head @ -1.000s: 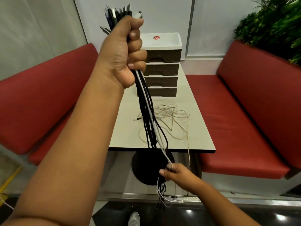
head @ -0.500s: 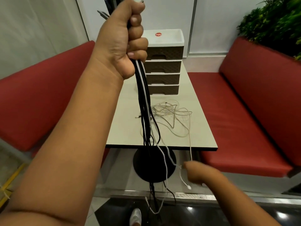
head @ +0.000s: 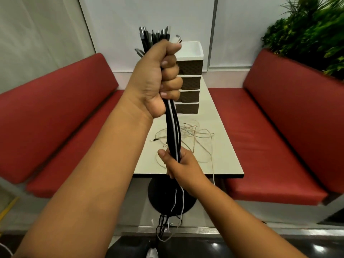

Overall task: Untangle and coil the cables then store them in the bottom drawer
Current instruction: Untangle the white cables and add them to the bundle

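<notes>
Clenching a thick bundle of cables (head: 172,125) near its top, the left hand (head: 158,81) is raised in a tight fist — fingers wrapped fully round, thumb pressed over the top. Above this grip the plug ends (head: 154,37) fan out, mostly black with one white. Below it the black and white strands hang straight down into the right hand (head: 177,162), whose fingers curl round the same bundle lower down; how firmly it squeezes cannot be told. Under the right grip the loose tails (head: 167,226) dangle toward the floor, past the black round foot (head: 186,203) of the surface (head: 219,157). Behind both grips, on that pale surface, lies a loose tangle of thin light cables (head: 195,138) — one strand drops over the near edge just right of the right hand. Farther back, partly hidden by the left fist, stands a drawer unit (head: 189,81) with brown fronts and a white top tray; its bottom drawer (head: 188,108) is closed. Red benches (head: 270,136) flank either side.
</notes>
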